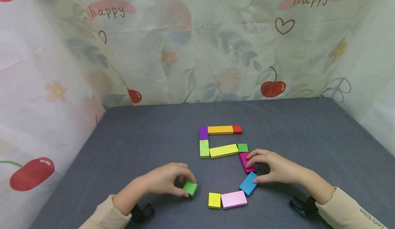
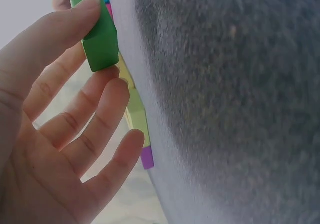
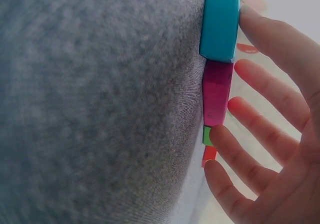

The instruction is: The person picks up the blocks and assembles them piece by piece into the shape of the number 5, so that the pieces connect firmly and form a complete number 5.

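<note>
The person's left hand [image 1: 165,181] pinched a small green block [image 1: 190,188] between thumb and fingertips; the block sat on the grey cloth-covered table [image 1: 123,146], near the front and just left of a yellow square block [image 1: 214,200]. In the left wrist view the thumb lay along one face of that green block [image 2: 101,33] and a fingertip [image 2: 112,76] pressed its lower edge, the other fingers loosely spread.

The right hand [image 1: 274,167] rested with straight, relaxed fingers on two blocks at once: fingertips on the magenta block [image 1: 247,162] and the thumb against the blue block [image 1: 248,183], which lay tilted just below it. From the right wrist, the fingers [image 3: 260,83] touched the magenta block [image 3: 217,96] and the blue one [image 3: 220,21] without curling round either.

A pale pink block [image 1: 234,199] lay touching the yellow square. Farther back stood a purple block [image 1: 203,133], an orange bar [image 1: 220,130], a red block [image 1: 237,129], a light green block [image 1: 204,149], a yellow bar [image 1: 223,151] and another small green block [image 1: 242,147], joined edge to edge. A fruit-printed cloth [image 1: 197,40] hung behind.
</note>
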Tool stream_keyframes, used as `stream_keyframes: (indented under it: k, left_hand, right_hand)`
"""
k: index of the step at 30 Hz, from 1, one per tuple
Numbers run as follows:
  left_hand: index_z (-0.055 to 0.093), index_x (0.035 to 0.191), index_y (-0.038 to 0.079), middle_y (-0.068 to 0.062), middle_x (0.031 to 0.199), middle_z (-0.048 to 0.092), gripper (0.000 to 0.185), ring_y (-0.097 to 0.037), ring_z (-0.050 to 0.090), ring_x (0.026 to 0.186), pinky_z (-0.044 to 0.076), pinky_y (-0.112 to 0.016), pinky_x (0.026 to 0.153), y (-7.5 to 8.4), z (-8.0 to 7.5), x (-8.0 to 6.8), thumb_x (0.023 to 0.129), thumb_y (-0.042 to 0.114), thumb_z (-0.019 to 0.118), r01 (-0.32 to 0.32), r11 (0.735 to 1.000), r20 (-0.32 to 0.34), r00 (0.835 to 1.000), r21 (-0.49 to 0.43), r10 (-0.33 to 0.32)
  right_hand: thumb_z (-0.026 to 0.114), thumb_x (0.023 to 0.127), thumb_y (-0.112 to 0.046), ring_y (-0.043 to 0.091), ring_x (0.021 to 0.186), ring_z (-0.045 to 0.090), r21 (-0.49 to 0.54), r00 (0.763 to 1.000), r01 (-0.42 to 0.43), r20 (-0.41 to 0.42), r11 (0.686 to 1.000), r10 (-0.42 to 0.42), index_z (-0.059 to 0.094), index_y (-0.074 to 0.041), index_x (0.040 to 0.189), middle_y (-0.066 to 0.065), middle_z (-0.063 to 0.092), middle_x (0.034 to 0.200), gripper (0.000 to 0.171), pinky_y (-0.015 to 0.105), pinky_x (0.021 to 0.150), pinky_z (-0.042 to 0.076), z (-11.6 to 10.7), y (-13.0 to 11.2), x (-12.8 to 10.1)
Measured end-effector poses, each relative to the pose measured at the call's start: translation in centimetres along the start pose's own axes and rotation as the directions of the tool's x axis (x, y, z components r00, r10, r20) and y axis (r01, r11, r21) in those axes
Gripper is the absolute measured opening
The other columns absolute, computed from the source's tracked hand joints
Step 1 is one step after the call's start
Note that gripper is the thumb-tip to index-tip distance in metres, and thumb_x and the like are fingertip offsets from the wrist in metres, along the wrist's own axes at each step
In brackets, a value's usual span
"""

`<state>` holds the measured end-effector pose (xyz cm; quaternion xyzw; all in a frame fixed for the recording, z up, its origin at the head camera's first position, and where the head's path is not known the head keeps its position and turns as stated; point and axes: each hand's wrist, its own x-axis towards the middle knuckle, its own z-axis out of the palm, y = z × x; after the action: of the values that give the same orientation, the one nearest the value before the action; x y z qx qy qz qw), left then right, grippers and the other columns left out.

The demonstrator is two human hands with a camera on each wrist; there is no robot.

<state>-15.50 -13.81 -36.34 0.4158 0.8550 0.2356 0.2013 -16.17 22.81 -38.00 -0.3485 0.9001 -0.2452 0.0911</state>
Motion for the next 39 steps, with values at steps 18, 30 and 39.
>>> stream_keyframes:
  k: [18,30,39]
  left_hand:
    - [0.066,0.106,0.024,0.012,0.091,0.059,0.029,0.004,0.05,0.076,0.044,-0.013,0.069,1.3,0.9,1.0,0.079,0.03,0.074,0.032,0.996,0.011,0.999,0.083,-0.033]
    - [0.066,0.107,0.025,0.013,0.091,0.058,0.029,0.002,0.051,0.076,0.044,-0.013,0.069,1.7,1.1,1.3,0.079,0.032,0.074,0.05,0.994,0.027,0.998,0.098,-0.053]
    - [0.066,0.107,0.025,0.013,0.088,0.057,0.03,0.002,0.05,0.074,0.042,-0.012,0.066,1.9,1.4,1.7,0.08,0.034,0.073,0.044,0.989,0.044,0.998,0.138,-0.051]
  right_hand:
    - [0.069,0.079,-0.047,0.014,0.11,0.053,-0.001,1.0,0.012,-0.01,1.0,-0.012,0.065,-0.027,0.106,-0.004,0.056,0.12,0.033,0.036,0.093,0.049,0.1,0.1,0.0]
    - [0.07,0.079,-0.047,0.016,0.11,0.053,-0.003,1.0,-0.008,0.001,1.0,0.008,0.064,-0.028,0.106,-0.004,0.055,0.12,0.034,0.038,0.093,0.049,0.0,-0.1,0.0]
    - [0.069,0.079,-0.049,0.016,0.11,0.053,-0.005,1.0,-0.012,0.005,1.0,0.012,0.064,-0.028,0.106,-0.004,0.055,0.12,0.035,0.039,0.093,0.049,0.0,0.1,0.0]
